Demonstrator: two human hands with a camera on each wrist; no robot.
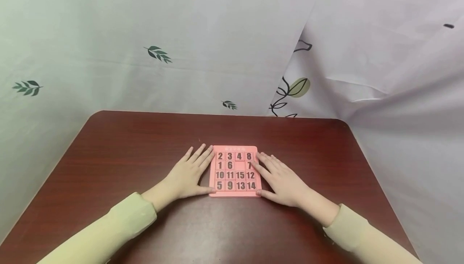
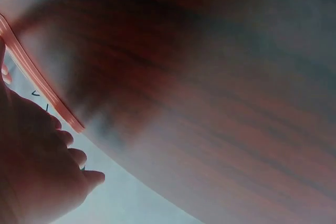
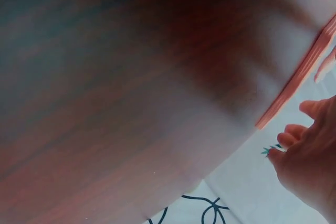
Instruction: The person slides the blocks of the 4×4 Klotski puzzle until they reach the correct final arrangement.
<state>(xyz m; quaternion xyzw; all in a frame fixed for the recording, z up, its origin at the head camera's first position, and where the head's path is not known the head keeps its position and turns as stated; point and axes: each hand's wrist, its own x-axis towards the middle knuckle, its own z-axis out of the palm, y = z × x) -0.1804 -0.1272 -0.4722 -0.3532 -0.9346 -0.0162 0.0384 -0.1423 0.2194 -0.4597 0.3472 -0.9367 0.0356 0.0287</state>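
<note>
A pink number slide puzzle lies flat on the table, its black-numbered tiles facing up. One slot stands vacant between the tiles marked 6 and 7. Along the left side rests my left hand, fingers straight and spread, fingertips at the upper left corner and thumb at the lower left. My right hand flanks the right side; its index fingertip reaches over the rim beside the 7, and its thumb is at the lower right corner. Both wrist views show only the puzzle's pink edge beside each hand.
The dark red-brown wooden table has rounded far corners. Pale cloth with leaf prints hangs behind it and along its sides. Light sleeves cover both forearms.
</note>
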